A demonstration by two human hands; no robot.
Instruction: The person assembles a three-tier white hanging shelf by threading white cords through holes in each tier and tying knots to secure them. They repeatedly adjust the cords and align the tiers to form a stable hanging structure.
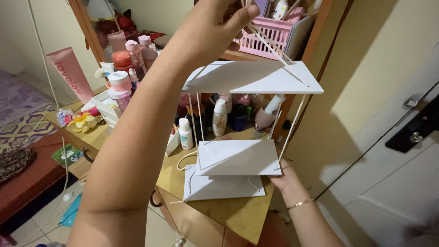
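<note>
A white three-tier hanging shelf strung on white cords hangs in front of me. My left hand (215,23) is raised high and pinches the gathered cords (267,41) above the top board (260,77). The middle board (238,157) hangs level below it. My right hand (286,176), with a thin bracelet on the wrist, supports that middle board's right edge from beneath. The bottom board (224,188) rests on the wooden table (228,215).
Bottles and tubes (219,118) crowd the table behind the shelf. A pink basket (267,36) stands on a higher ledge. A pink tube (71,73) and jars (121,84) are on the left. A white door (393,151) with a dark handle is on the right.
</note>
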